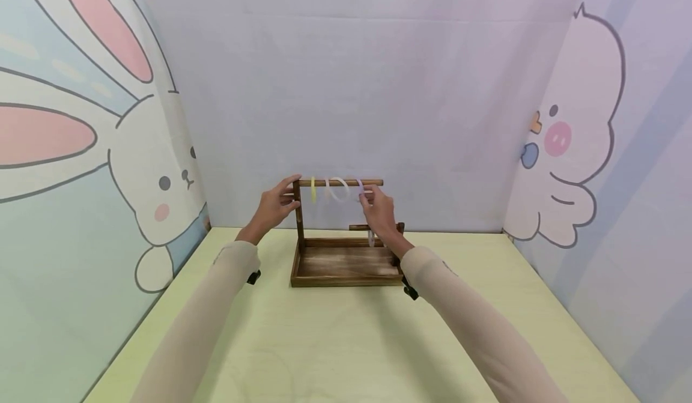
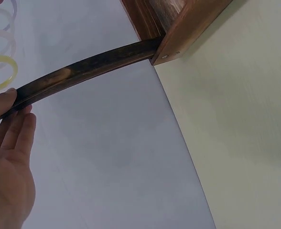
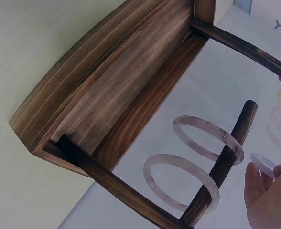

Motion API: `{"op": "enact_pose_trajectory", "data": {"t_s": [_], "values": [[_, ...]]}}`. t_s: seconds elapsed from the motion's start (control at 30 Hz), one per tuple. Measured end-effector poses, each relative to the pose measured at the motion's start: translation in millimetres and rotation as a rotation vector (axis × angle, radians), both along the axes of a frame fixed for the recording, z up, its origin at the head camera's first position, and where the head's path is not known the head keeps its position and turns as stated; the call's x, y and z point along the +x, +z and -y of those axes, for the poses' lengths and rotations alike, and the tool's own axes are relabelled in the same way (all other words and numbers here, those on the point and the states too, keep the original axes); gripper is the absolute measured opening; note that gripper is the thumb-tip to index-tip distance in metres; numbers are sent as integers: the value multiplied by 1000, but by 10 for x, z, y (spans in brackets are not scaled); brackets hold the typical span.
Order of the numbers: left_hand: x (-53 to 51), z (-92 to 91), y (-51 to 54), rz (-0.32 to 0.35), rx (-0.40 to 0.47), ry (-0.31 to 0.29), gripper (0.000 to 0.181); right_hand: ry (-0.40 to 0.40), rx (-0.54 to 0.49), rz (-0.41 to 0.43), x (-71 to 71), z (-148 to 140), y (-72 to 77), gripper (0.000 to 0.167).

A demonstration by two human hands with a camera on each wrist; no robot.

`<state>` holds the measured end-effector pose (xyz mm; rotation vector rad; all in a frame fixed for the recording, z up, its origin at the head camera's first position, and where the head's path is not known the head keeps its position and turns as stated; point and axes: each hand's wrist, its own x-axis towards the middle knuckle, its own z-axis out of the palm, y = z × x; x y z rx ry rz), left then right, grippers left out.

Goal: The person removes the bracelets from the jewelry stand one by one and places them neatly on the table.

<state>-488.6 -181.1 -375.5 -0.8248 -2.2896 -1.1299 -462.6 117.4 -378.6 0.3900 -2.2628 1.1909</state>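
Note:
A dark wooden bangle stand has an upper bar (image 1: 373, 182) and a lower bar (image 3: 247, 117). My left hand (image 1: 274, 206) holds the top of its tall left post (image 1: 300, 226), thumb and fingers on either side. On the upper bar hang a yellow bangle (image 1: 313, 190), a pale pinkish bangle (image 1: 327, 190) and a white bangle (image 1: 348, 190). Farther right along it, my right hand (image 1: 380, 211) pinches a lavender bangle (image 1: 360, 184) between thumb and fingers. Two mottled pale bangles (image 3: 149, 177) hang on the lower bar, partly hidden by my right hand in the head view.
The stand's shallow tray base (image 1: 346, 281) rests on a pale yellow-green table (image 1: 324, 343), near the back wall (image 1: 367, 90). Side panels with a cartoon rabbit (image 1: 146, 175) and a cartoon chick (image 1: 589, 109) border the table. A short right post (image 3: 126, 195) carries the lower bar.

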Motion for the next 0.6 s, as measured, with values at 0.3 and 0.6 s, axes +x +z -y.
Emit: {"op": "enact_pose_trajectory", "data": {"t_s": [0.3, 0.6], "values": [[-16, -14, -18, 53, 64, 4, 73, 26, -104, 32, -19, 4, -30, 26], [-20, -24, -23, 50, 78, 18, 73, 53, -196, 55, 16, -12, -11, 27]]}}
